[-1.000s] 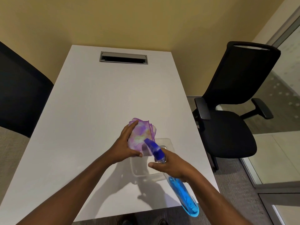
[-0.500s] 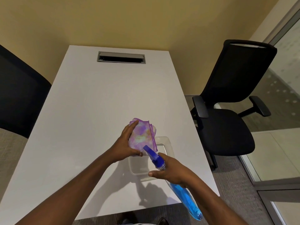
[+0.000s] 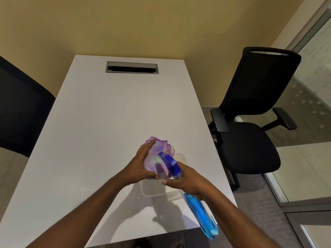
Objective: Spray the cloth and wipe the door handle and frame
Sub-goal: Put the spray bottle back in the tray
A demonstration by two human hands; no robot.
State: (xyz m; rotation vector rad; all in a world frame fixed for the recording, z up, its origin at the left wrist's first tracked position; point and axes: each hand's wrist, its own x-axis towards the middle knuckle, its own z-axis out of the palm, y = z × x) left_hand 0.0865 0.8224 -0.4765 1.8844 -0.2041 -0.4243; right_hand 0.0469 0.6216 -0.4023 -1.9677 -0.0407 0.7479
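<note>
- left hand [image 3: 141,167]: fingers wrapped round bunched purple cloth [image 3: 157,158], held above the near part of the white bench [image 3: 107,122]
- clear plastic tub [image 3: 154,191]: on the bench, just under the cloth
- spray bottle [image 3: 200,210]: blue liquid, tilted, nozzle touching or just off the cloth
- right hand [image 3: 186,179]: fingers clamped on the bottle neck
- black office chair [image 3: 250,140]: right of the bench

Soft cloth [image 3: 157,156], clear plastic bottle [image 3: 200,212], smooth matt table [image 3: 107,122].
</note>
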